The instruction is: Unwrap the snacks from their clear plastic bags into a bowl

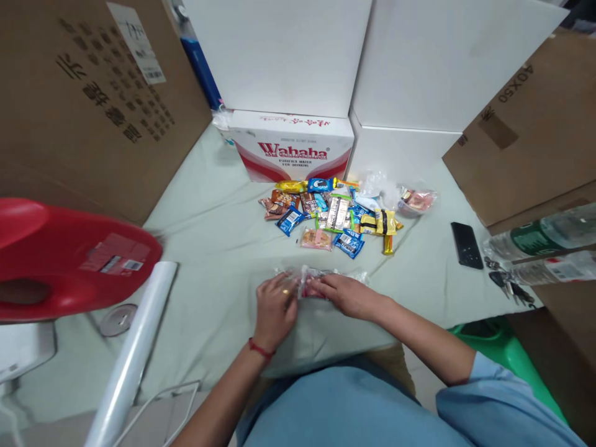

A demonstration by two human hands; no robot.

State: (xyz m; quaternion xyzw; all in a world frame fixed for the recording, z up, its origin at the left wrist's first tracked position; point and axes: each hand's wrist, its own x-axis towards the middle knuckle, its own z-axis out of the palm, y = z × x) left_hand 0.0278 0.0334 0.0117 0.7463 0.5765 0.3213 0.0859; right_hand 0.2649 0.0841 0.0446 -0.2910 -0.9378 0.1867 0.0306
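At the near edge of the table, my left hand is closed on the left end of a clear plastic bag. A ring and a red wrist cord show on it. My right hand reaches in from the right, its fingers closed on the dark red contents in the middle of the bag; what these are is too small to tell. Just beyond lies a pile of wrapped snacks, with a pink-edged snack packet and a blue snack packet nearest my hands.
A Wahaha carton stands behind the pile, with a bagged snack to its right. Farther right are a phone, keys and plastic bottles. On the left are a red plastic jug and a roll of film.
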